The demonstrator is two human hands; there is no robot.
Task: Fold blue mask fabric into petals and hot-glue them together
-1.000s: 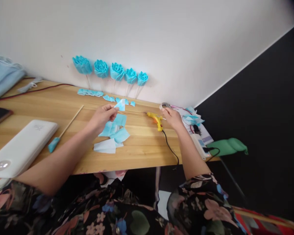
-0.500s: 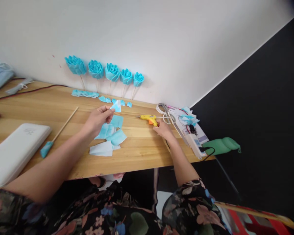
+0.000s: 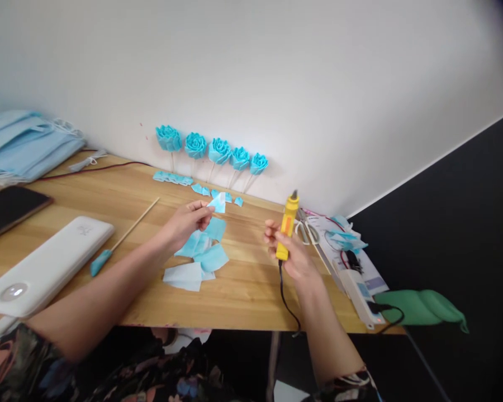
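Note:
Between the thumb and fingers of my left hand (image 3: 188, 222) is a small blue-and-white piece of mask fabric (image 3: 219, 203). My right hand (image 3: 291, 254) grips a yellow glue gun (image 3: 288, 226), its dark nozzle pointing up and its black cord (image 3: 285, 296) hanging toward the table edge. Several loose fabric pieces (image 3: 212, 258) lie on the wooden table below my left hand. To the left rests a wooden stick (image 3: 135, 223) with a blue fabric bud (image 3: 100, 262) on its end. Smaller cut petals (image 3: 200, 189) and a folded blue strip (image 3: 172, 178) lie near the wall.
Several blue fabric roses (image 3: 219, 151) on sticks lean against the wall. At left are stacked face masks (image 3: 29, 142), a dark phone (image 3: 14, 209) and a white power bank (image 3: 46, 262). Scissors (image 3: 308, 231), a power strip (image 3: 359, 296) and a green pouch (image 3: 419, 306) are at right.
My right hand has lifted the glue gun off the table and turned it nozzle-up. The left hand still pinches the fabric piece. The view has swung left, showing more masks and the phone.

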